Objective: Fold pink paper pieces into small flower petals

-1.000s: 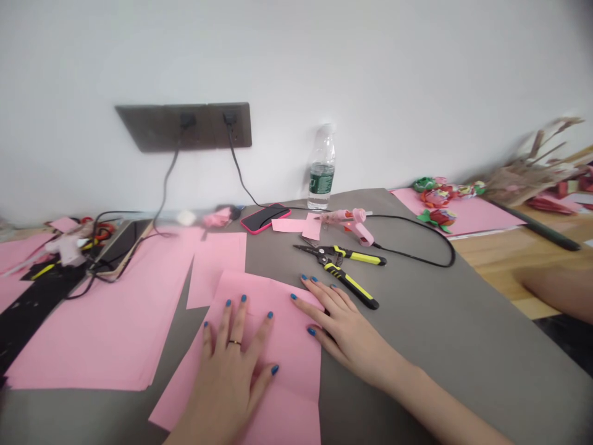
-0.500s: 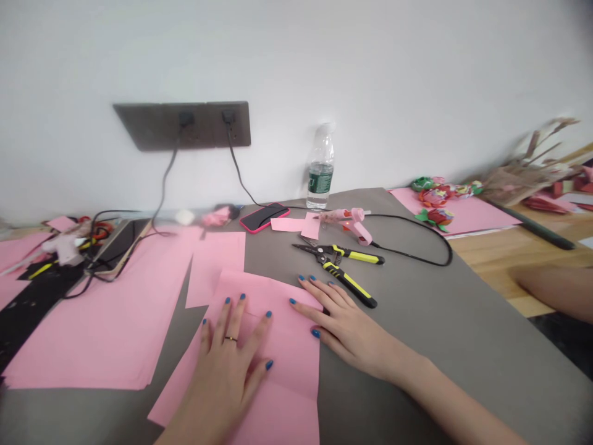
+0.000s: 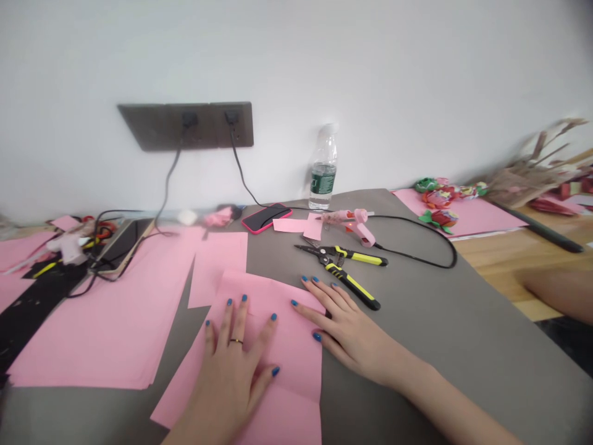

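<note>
A creased sheet of pink paper (image 3: 296, 364) lies in front of me on the grey table covering (image 3: 398, 346). My left hand (image 3: 231, 364) rests flat on it, fingers spread, a thin ring on one finger. On the sheet's right edge lies my right hand (image 3: 343, 321), its fingers stretched out and pressing on the paper. Just beyond that hand are yellow-and-black pliers (image 3: 343, 266) with their handles apart. A pink glue gun (image 3: 352, 222) sits behind the pliers, beside small pink paper strips (image 3: 291, 225).
Left of me is a stack of pink paper (image 3: 102, 327), with a phone (image 3: 123, 247) and cables at its far end. A pink-edged phone (image 3: 267, 218) and a water bottle (image 3: 323, 170) stand near the wall. Paper flowers (image 3: 438, 201) lie right, near another person's arm (image 3: 556, 290).
The whole view has shifted slightly, so everything sits a little further right. Both hands stay flat on the pink sheet; nothing was picked up or let go.
</note>
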{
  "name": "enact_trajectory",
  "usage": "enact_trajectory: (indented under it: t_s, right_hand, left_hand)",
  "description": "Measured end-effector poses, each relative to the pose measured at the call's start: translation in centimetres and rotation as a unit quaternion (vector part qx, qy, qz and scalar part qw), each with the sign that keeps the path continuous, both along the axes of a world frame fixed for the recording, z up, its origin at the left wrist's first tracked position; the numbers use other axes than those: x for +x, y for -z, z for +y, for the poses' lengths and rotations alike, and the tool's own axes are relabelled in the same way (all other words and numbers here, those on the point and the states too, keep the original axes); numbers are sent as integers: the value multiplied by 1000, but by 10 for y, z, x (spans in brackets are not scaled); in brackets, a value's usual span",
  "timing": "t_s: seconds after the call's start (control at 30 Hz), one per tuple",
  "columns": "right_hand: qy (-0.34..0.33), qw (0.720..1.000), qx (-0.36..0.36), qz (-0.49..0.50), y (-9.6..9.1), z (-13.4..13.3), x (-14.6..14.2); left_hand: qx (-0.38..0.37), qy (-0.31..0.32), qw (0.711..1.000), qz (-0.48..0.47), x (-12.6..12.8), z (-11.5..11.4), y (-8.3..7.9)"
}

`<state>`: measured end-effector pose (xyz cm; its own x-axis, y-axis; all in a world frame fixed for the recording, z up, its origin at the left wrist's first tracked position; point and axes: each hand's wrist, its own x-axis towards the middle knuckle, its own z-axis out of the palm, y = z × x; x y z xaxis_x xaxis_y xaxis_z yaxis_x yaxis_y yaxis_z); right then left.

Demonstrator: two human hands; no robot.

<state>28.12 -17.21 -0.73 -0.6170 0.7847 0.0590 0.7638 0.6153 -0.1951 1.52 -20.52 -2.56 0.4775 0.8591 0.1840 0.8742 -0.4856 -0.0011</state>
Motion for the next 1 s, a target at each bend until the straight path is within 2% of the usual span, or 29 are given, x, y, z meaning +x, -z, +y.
enact_trajectory:
  t_s: [0.23,0.47,0.67,0.83,1.0]
  right_hand:
    - [10,998,59,-36,3,-6,-11]
    - [-46,994,98,-33,14,-17,-33]
    - [-46,998,37,-17,12,-21,-47]
    - [-48,999,-12,-18,7,-20,-44]
    - [-46,999,-20,-14,11,-20,-42]
  left_hand:
    - [12,11,1000,13,5,0,-1]
    - [35,14,999,32,4,-1,4]
    - [58,4,998,38,1,-4,13]
    - [53,4,998,34,1,-4,11]
    - [43,-5,999,23,3,-3,8]
